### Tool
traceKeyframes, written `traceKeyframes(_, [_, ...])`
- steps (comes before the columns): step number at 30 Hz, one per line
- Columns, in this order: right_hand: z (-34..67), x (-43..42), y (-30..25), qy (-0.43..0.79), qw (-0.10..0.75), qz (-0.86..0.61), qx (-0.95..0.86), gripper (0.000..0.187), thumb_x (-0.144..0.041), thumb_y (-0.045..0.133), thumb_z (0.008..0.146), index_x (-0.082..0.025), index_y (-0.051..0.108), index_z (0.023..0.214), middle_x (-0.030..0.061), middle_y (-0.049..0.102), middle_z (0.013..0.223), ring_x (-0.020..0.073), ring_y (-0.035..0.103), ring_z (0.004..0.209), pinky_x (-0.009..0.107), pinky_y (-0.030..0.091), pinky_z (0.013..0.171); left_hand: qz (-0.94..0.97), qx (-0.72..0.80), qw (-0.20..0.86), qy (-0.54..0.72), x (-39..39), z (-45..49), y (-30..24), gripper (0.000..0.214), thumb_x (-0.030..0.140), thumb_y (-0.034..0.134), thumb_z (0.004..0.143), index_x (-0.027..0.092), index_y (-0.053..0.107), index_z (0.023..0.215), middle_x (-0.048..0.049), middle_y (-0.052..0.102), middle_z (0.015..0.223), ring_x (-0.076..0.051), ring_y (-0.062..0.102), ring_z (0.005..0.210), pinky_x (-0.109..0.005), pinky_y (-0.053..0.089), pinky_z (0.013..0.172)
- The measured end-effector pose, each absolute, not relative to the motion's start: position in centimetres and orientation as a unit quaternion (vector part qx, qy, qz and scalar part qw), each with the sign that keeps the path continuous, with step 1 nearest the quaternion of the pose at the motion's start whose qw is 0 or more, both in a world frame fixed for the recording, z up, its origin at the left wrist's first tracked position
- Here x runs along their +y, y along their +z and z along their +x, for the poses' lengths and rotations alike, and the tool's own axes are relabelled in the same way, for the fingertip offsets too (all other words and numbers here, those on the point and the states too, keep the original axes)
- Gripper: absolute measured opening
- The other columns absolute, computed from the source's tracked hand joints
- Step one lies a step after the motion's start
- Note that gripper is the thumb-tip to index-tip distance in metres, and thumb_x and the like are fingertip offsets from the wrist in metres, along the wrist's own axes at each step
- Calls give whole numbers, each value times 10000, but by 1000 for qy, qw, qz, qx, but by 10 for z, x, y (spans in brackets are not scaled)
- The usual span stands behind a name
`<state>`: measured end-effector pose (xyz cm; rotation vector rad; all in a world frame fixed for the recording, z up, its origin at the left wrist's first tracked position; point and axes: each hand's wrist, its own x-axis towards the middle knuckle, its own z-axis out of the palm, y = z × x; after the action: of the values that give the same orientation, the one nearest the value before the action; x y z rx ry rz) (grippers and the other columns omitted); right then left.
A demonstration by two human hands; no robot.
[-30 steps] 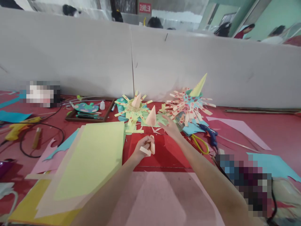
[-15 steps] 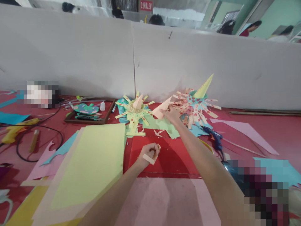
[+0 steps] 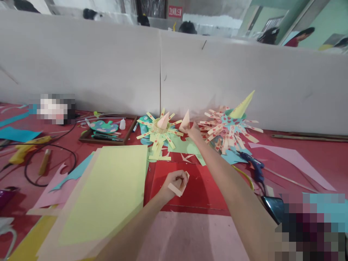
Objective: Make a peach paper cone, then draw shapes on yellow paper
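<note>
My left hand (image 3: 175, 182) is closed around a folded pale paper strip (image 3: 177, 189), over the red board (image 3: 201, 188). Farther out, my right hand (image 3: 194, 131) grips a pale pink paper cone (image 3: 185, 121) near its base, with the tip pointing up. Left of that cone stands a yellow paper piece with spread strips (image 3: 160, 127) and a pink cone on top. To the right is a blue and pink paper piece with patterned strips (image 3: 231, 123), topped by a tall yellow cone (image 3: 243, 105).
Large yellow-green sheets (image 3: 114, 181) lie at left, by a yellow glue gun (image 3: 28, 148) and its cable. A wooden tray (image 3: 123, 139) holds pens and a small bottle. At right lies a blue glue gun (image 3: 252, 165). A grey partition (image 3: 108, 65) stands behind.
The cone in my right hand has shifted left and turned from leaning right to nearly upright. My left hand keeps its hold on the strip. The camera view has moved slightly.
</note>
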<state>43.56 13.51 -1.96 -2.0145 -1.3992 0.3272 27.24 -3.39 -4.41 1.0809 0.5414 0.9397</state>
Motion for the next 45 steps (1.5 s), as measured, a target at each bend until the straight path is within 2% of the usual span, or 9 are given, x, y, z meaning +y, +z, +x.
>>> traceKeyframes(4, [426,107,-22,82,305,-766,-560,455,-358,348,857,-101,349,1232,217,365,1301,301,485,1079,395,390,831,485,241,724,428,-34,273,-47,208,197,583,656,156,488,475,-1,433,491,-108,368,504,-275,249,529])
traceKeyframes(9, [425,77,-31,124,207,-690,-682,417,-301,539,775,-156,475,1161,132,506,1194,269,494,1077,343,391,861,490,233,724,426,-34,273,-49,181,181,591,631,157,496,480,7,433,498,-104,368,512,-269,240,534])
traceKeyframes(15, [431,69,-35,167,145,-677,-702,485,-284,616,720,-158,480,1168,147,480,1231,270,526,1032,324,413,803,493,229,729,416,-33,271,-46,178,223,599,631,160,513,489,6,452,499,-109,389,515,-267,256,538])
traceKeyframes(21, [437,66,-37,209,127,-684,-688,534,-415,722,567,-152,541,994,87,602,973,215,575,828,282,420,677,488,234,733,412,-33,271,-43,162,187,581,630,155,514,486,3,466,500,-107,402,518,-269,273,545])
traceKeyframes(24, [440,63,-37,221,137,-684,-681,435,-404,736,540,-152,562,848,62,611,826,197,561,721,273,402,617,485,239,733,413,-35,272,-39,184,190,584,637,161,498,477,10,450,489,-106,397,511,-268,274,533])
traceKeyframes(30, [444,54,-25,242,218,-668,-669,123,-241,628,643,-176,526,620,11,574,702,155,524,672,258,379,632,486,242,728,418,-34,272,-39,206,214,601,638,165,501,465,9,449,482,-108,402,511,-272,294,540])
traceKeyframes(35, [453,42,1,292,309,-650,-630,209,-350,578,674,-193,478,580,-40,497,530,112,466,485,232,363,506,492,253,722,416,-31,271,-46,148,180,573,620,152,524,482,-10,487,498,-109,424,497,-266,300,524])
traceKeyframes(40, [454,24,26,339,410,-640,-554,273,-466,486,735,-207,457,657,-79,375,400,83,366,329,204,268,355,485,292,694,445,-33,269,-40,124,156,523,613,156,513,490,3,470,523,-109,436,539,-250,320,536])
traceKeyframes(45, [445,7,36,431,580,-557,-408,329,-446,655,603,-207,431,633,-101,318,457,32,273,290,191,152,301,477,372,644,469,-29,260,-36,111,165,510,685,163,553,583,22,485,522,-95,436,492,-229,326,497])
